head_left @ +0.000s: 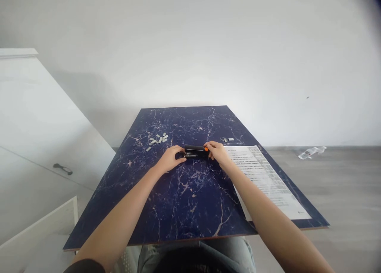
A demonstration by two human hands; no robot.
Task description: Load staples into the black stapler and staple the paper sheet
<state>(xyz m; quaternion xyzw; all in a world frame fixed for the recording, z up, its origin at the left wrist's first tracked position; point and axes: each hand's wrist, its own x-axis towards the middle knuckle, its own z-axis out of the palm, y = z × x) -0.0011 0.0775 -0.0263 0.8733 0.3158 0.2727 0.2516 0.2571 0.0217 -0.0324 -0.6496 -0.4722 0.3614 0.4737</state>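
A black stapler (195, 150) with an orange part at its right end lies sideways over the middle of the table. My left hand (172, 158) pinches its left end between thumb and fingers. At the other end, my right hand (216, 150) grips the stapler beside the orange part. Short strips of staples (159, 139) lie scattered beyond my left hand. A few more staple strips (228, 140) rest beyond my right hand. Printed sheets of paper (262, 177) lie partly under my right forearm.
The table (190, 209) has a dark blue marbled top with its front edge close to my lap. White furniture with a dark handle (62, 169) stands at the left. A clear plastic item (312, 152) lies on the floor at the right, by the wall.
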